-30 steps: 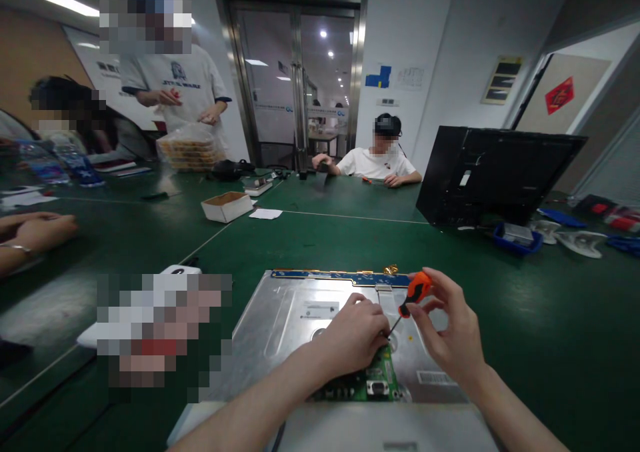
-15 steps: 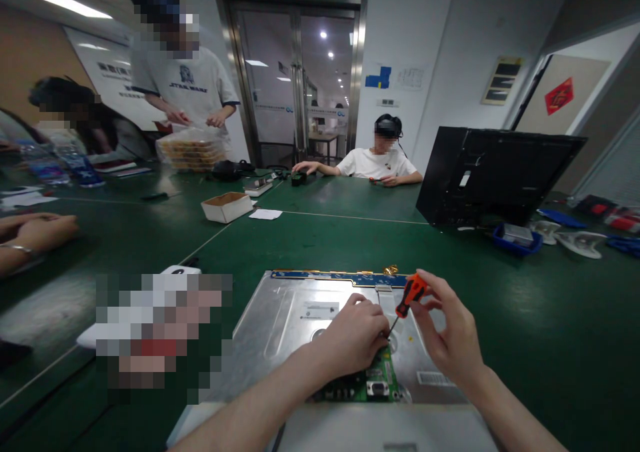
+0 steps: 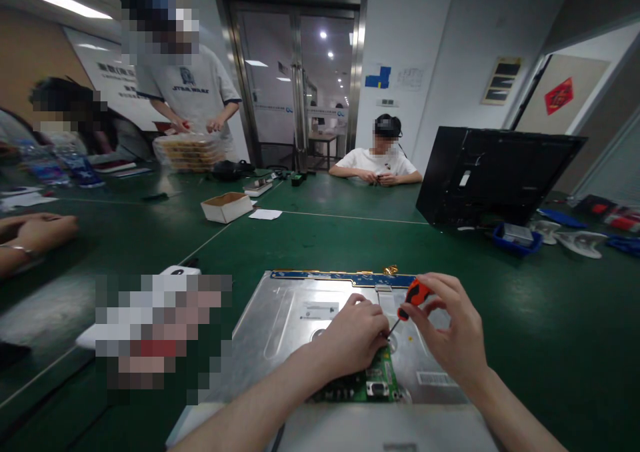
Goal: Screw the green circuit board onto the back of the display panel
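Observation:
My right hand [image 3: 456, 332] grips the orange and black handle of a screwdriver [image 3: 415, 299] between thumb and fingers. The shaft slants down and left, and its tip meets the fingertips of my left hand [image 3: 357, 337]. Those fingers are curled closed at the upper edge of a green circuit board [image 3: 384, 372]; whatever they pinch is hidden. The board lies on the silver metal back of a display panel [image 3: 435, 355], partly covered by my left hand and forearm. A narrow blue circuit strip [image 3: 320, 277] runs along the panel's far edge.
A black monitor [image 3: 500, 172] stands at the right, by a blue tray [image 3: 517, 245]. An open box [image 3: 227, 209] and white paper [image 3: 266, 215] lie ahead. Another person's hands [image 3: 45, 233] rest at the left. A seated co-worker [image 3: 383, 165] and a standing person [image 3: 200, 92] are across the table.
My right hand has turned the screwdriver handle and lowered slightly, tilting it more to the right. My left hand stays in place. The seated co-worker has brought both hands together.

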The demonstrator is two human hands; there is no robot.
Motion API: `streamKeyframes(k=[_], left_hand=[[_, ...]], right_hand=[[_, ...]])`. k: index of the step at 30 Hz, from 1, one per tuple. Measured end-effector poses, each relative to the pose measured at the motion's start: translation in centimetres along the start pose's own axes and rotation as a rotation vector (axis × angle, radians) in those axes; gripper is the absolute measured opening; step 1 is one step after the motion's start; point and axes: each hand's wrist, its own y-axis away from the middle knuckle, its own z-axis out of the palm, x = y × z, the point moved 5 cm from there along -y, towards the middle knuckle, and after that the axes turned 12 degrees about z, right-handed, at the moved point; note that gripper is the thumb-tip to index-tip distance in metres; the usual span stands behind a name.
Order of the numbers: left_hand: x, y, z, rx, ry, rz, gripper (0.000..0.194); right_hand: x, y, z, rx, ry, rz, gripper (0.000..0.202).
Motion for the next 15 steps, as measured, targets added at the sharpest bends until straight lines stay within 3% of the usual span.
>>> streamKeyframes(k=[5, 15], left_hand=[[-0.01, 0.05, 0.05, 0.014, 0.001, 0.000, 0.007], [0.04, 0.04, 0.10, 0.012, -0.013, -0.004, 0.006]], right_hand=[[-0.26, 0.10, 0.28, -0.040, 0.007, 0.025, 0.042], [0.49, 0.59, 0.23, 0.019, -0.096, 0.089, 0.045]])
